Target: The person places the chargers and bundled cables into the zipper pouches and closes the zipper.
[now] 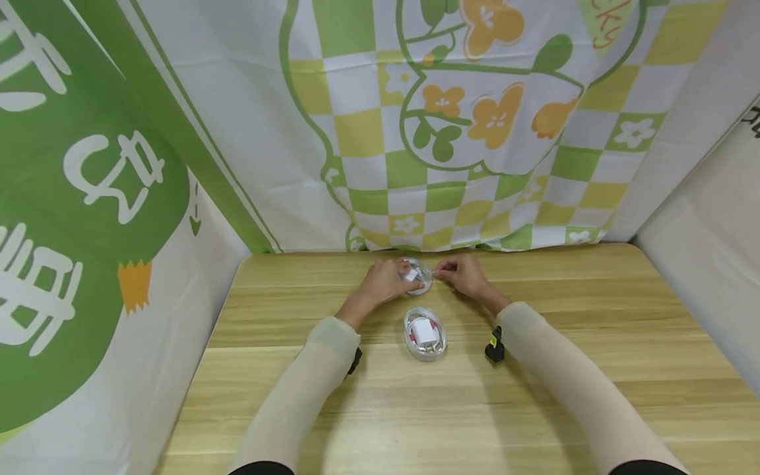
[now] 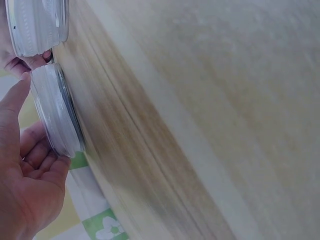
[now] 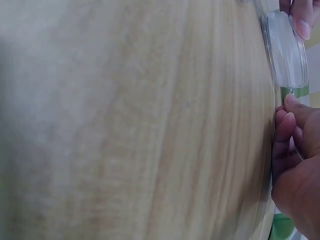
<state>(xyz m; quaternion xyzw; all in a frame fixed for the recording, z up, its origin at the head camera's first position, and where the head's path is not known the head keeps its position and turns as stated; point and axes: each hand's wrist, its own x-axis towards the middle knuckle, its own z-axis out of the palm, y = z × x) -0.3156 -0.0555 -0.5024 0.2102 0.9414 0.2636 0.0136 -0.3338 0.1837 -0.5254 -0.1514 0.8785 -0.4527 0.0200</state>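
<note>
Near the table's far edge lies a round clear case point(image 1: 424, 278) with a white block inside, partly covered by fingers. My left hand point(image 1: 386, 280) grips it from the left; in the left wrist view, thumb and fingers of the left hand point(image 2: 35, 175) spread around the case's rim point(image 2: 55, 107). My right hand point(image 1: 466, 274) is at the case's right side, thumb and forefinger pinched together. In the right wrist view, the right hand point(image 3: 297, 150) pinches a small tab point(image 3: 291, 91) at the edge of the case point(image 3: 285, 50); its kind is unclear.
A second clear case point(image 1: 425, 356) with a white charger plug point(image 1: 424, 332) and red bits lies nearer on the wooden table point(image 1: 404, 415). A patterned curtain point(image 1: 415, 198) hangs right behind the table's far edge. Cloth panels point(image 1: 196, 277) stand at the sides.
</note>
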